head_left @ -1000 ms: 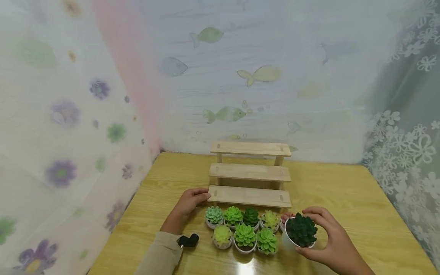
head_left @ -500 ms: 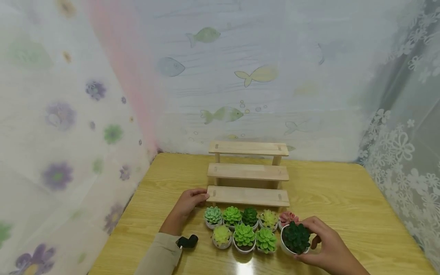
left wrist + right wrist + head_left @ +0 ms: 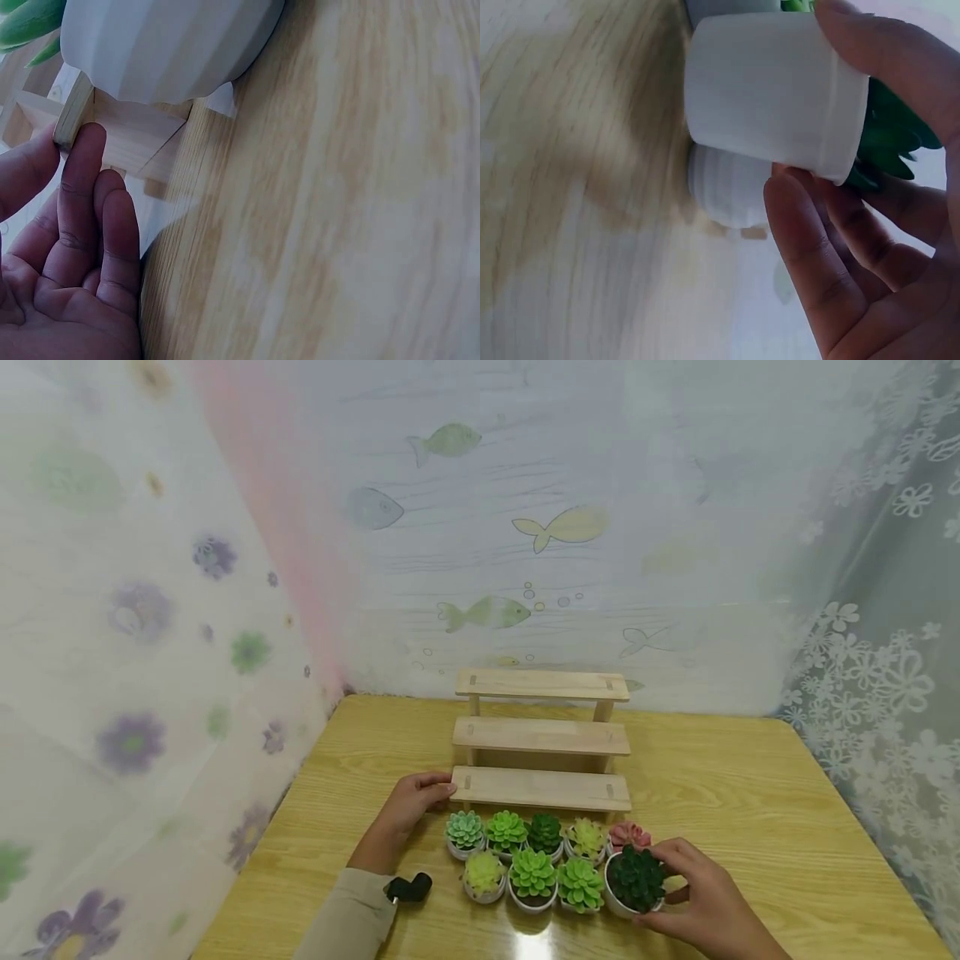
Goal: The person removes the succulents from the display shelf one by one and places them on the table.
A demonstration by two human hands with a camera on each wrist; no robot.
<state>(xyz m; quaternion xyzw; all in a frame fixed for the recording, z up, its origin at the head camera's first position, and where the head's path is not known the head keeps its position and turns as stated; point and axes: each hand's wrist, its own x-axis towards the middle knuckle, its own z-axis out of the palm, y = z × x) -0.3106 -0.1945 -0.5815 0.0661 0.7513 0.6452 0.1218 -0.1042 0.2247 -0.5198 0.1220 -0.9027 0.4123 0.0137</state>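
Note:
My right hand [image 3: 701,893] holds a dark green potted succulent [image 3: 635,878] by the rim of its white pot [image 3: 769,90], thumb on one side and fingers on the other. That pot is at the right end of the front row, in front of a pink succulent [image 3: 628,835]. With thumb and fingertips, my left hand [image 3: 408,806] pinches the left end of the lowest board of a three-step wooden shelf [image 3: 540,787]. The same pinch on the board's edge [image 3: 73,112] shows in the left wrist view, below a ribbed white pot [image 3: 165,45].
Several potted succulents [image 3: 533,874] stand in two rows before the shelf, close together. A small black object [image 3: 409,887] is at the left sleeve. Behind the wooden table [image 3: 720,785] hangs a fish-patterned curtain [image 3: 480,527], with flowered sheets at both sides.
My right hand has moved left and brought the dark green succulent down beside the front row's bright green one. The left hand keeps its hold on the shelf.

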